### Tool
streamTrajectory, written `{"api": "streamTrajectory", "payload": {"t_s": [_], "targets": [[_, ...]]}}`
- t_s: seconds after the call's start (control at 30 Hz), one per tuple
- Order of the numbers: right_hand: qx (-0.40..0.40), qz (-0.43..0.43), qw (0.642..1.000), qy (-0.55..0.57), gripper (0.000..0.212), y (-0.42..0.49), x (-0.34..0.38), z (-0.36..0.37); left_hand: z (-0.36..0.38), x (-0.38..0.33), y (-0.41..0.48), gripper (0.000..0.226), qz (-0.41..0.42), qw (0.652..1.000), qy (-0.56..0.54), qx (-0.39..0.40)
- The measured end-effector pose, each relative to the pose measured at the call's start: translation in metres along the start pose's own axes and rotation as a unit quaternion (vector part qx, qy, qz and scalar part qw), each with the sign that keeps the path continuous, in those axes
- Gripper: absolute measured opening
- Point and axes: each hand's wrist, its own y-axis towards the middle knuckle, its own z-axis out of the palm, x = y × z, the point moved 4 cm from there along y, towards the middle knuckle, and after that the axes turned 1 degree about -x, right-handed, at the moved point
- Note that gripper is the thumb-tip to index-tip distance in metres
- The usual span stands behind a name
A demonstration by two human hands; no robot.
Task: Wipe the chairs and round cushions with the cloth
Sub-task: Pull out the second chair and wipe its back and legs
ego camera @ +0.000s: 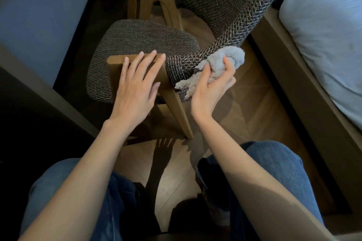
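Observation:
A wooden chair with a woven brown-grey seat cushion and a curved woven backrest stands in front of me. My left hand lies flat with straight fingers on the chair's wooden armrest end. My right hand grips a fluffy grey cloth and holds it against the near end of the backrest fabric.
A bed with white bedding in a wooden frame runs along the right. A dark table or desk edge sits at the left. My legs in blue jeans are below, over wooden herringbone flooring.

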Motion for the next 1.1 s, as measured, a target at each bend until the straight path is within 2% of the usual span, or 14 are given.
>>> {"api": "streamTrajectory", "payload": {"t_s": [0.1,0.23,0.27,0.3,0.37,0.43,0.5,0.63,0.8,0.9,1.0,1.1], "targets": [[0.014,0.026,0.999,-0.016,0.032,0.001,-0.013,0.002,-0.003,0.008,-0.004,0.062,-0.013,1.000,0.000,0.001],[0.085,0.118,0.988,-0.053,0.030,-0.008,-0.044,0.000,-0.005,0.012,-0.008,0.061,-0.009,1.000,0.000,0.003],[0.085,0.116,0.988,-0.058,0.031,-0.012,-0.042,-0.004,-0.006,0.013,-0.008,0.061,-0.009,1.000,-0.002,0.003],[0.076,0.086,0.992,-0.056,0.032,-0.015,-0.033,-0.007,-0.006,0.013,-0.009,0.061,-0.010,1.000,-0.005,0.004],[0.069,-0.028,0.996,-0.041,0.035,-0.018,-0.007,-0.007,-0.007,0.015,-0.009,0.061,-0.013,1.000,-0.009,0.004],[0.105,-0.106,0.988,-0.030,0.038,-0.020,0.014,0.001,-0.007,0.016,-0.010,0.061,-0.014,1.000,-0.008,0.003],[0.132,-0.116,0.984,-0.032,0.039,-0.018,0.019,0.008,-0.007,0.017,-0.011,0.061,-0.015,1.000,-0.006,0.004],[0.137,-0.094,0.984,-0.061,0.033,-0.022,-0.002,0.008,-0.007,0.017,-0.013,0.061,-0.013,1.000,-0.005,0.006],[0.201,-0.009,0.972,-0.122,0.033,-0.023,-0.029,-0.001,-0.007,0.019,-0.014,0.062,-0.010,1.000,-0.009,0.008],[0.188,-0.105,0.970,-0.110,0.038,-0.028,-0.002,-0.003,-0.008,0.021,-0.016,0.062,-0.011,1.000,-0.012,0.010],[0.199,-0.207,0.954,-0.087,0.045,-0.030,0.027,0.008,-0.009,0.025,-0.018,0.063,-0.017,1.000,-0.013,0.009],[0.218,-0.235,0.942,-0.096,0.045,-0.026,0.028,0.020,-0.010,0.032,-0.018,0.063,-0.029,0.999,-0.022,0.013]]}}
